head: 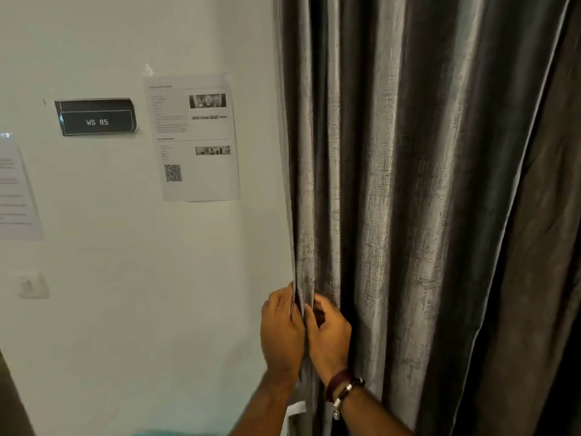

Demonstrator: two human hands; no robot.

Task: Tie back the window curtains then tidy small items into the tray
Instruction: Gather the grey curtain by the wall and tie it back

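Observation:
A grey, textured curtain (pixel 393 184) hangs in deep folds over the right half of the view, its left edge against the white wall. My left hand (pixel 281 332) holds that left edge from the wall side, fingers curled round the hem. My right hand (pixel 328 335), with bracelets on its wrist, pinches the neighbouring fold right beside the left hand. Both hands sit close together at about waist height. A darker curtain panel (pixel 540 278) overlaps at the far right. No tie-back or tray is in view.
On the wall hang a black sign (pixel 96 118) reading WS 05, a printed sheet (pixel 193 136) with a QR code, and another sheet (pixel 15 190) at the left edge. A light switch (pixel 33 284) sits lower left.

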